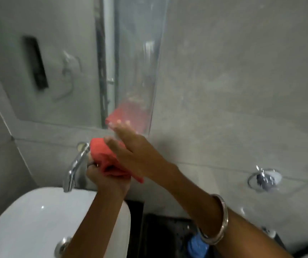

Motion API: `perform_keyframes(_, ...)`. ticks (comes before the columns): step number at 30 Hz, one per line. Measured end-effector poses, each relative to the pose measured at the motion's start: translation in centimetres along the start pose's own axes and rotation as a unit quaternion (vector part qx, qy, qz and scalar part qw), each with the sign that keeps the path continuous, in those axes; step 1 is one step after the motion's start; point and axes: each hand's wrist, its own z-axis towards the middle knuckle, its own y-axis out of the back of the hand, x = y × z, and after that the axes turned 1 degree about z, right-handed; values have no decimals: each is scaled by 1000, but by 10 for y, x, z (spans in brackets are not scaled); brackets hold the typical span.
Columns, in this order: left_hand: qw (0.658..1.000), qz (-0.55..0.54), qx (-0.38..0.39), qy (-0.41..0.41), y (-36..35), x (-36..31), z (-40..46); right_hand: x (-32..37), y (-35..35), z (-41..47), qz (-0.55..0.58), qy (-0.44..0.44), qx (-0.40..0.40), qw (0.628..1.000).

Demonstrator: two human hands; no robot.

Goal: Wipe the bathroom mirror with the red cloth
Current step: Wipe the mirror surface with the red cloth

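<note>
Fingers [101, 175] of left hand [105, 180] gripping one bunched red cloth [105, 157], right hand [134, 155] flat and spread on it, below one mirror [60, 58], beside one tap [76, 167].

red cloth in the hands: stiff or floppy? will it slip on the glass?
Likely floppy: the red cloth is bunched and creased between the left hand and right hand, holding no shape. Probably light, since its loose corner sticks out unsupported. Texture is blurred, so slip on the mirror can't be judged.

Grey tiled walls [233, 81]; white basin [28, 220] lower left, chrome tap [75, 168] above; chrome wall fitting [264, 178] right; dark floor [160, 237] bottom centre.
</note>
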Motion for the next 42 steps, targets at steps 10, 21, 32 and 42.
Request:
perform_keyframes(10,919,67,59,-383,-244,-96,85,80,221,109,-387,192,-386,815)
perform_keyframes(21,493,644,-148,-566,-403,-139,198,50,332,159,-421,150,-515,731)
perform_keyframes(32,293,708,56,-640,-452,-94,175,49,334,164,-433,144,-523,720)
perform_keyframes(42,3,701,300,-647,-353,-176,211,49,334,164,-431,148,-527,717)
